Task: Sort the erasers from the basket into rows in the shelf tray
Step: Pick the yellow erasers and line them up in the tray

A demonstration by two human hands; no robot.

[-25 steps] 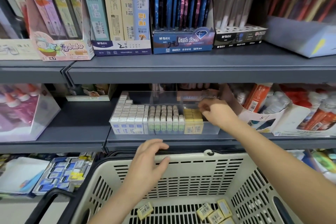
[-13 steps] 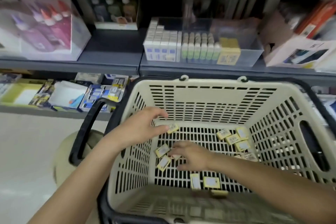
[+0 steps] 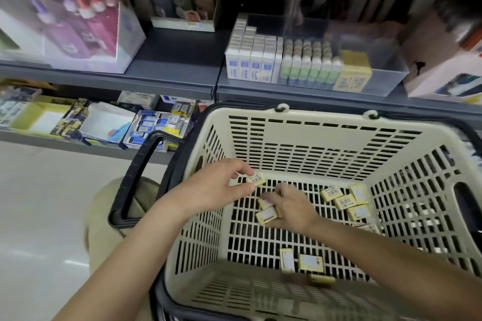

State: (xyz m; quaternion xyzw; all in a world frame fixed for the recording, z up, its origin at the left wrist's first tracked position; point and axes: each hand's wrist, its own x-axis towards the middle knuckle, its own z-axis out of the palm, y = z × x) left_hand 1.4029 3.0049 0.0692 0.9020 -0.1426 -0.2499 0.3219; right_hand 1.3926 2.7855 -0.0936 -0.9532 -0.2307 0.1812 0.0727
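While left fingers (image 3: 243, 170) pinch a rectangular eraser (image 3: 257, 180), right fingers (image 3: 283, 191) clutch two erasers (image 3: 266, 215) in the slotted basket (image 3: 300, 133).

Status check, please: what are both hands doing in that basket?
Left hand pinches one eraser. Right hand grips an eraser pair low in the basket. Nothing blocks the shelf tray.

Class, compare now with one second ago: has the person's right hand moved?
Yes. The right hand has left the shelf tray and dropped down into the basket, reaching among the yellow erasers on its floor.
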